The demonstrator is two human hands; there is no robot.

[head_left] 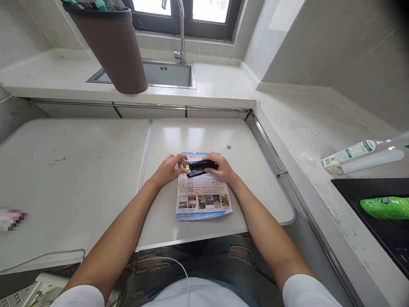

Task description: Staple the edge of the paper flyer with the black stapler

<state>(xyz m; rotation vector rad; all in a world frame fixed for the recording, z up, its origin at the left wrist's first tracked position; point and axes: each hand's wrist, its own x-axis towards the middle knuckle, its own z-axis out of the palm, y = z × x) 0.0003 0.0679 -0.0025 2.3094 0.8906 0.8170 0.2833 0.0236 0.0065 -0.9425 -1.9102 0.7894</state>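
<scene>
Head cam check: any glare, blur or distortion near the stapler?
Head view: stapler and flyer sharp, evenly lit; soft glare on the table just behind; window blown out; fisheye bows the countertop edges; pixelated patch at frame's left edge.

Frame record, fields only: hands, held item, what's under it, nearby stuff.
left hand: grips the left end of the black stapler
right hand: grips the stapler's right end
under stapler: printed paper flyer, top edge at the stapler
surface: white table
beside flyer: small metal staple strip, apart from the flyer
behind: steel sink, brown tapered bin
right counter: white plastic bottle, lying down
</scene>
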